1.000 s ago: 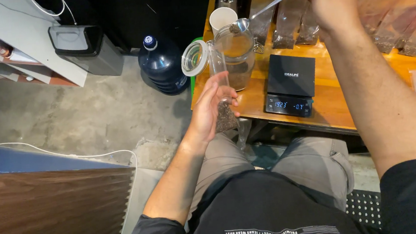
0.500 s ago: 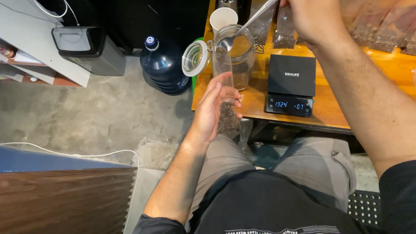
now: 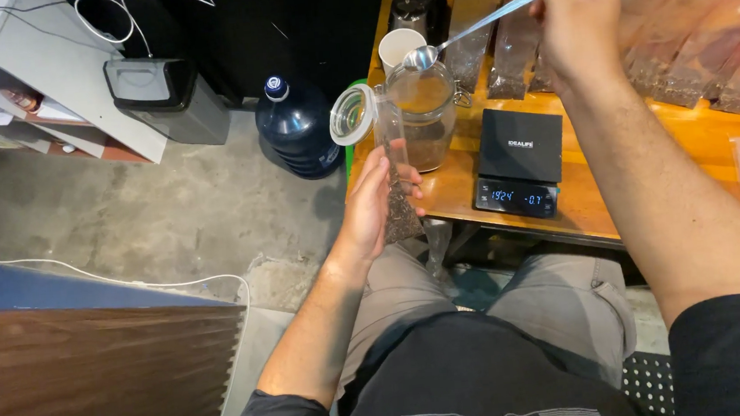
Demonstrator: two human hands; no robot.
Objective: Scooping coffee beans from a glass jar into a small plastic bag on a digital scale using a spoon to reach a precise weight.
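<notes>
Left hand (image 3: 368, 210) closed round a narrow clear pouch (image 3: 394, 180), held upright just off the front edge of the wooden table (image 3: 648, 160), dark grains settled in its lower end. Right hand (image 3: 579, 11) pinched shut on the handle of a long metal spoon (image 3: 466, 31), bowl hanging over the open glass jar (image 3: 424, 111), black scale (image 3: 518, 163) just beside. Pouch likely light, limp and slick, prone to crumple or fold; best gripped mid-length above the fill, mouth kept open and upright.

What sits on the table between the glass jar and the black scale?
Nothing: the head view shows bare orange table between the glass jar and the black scale.
</notes>
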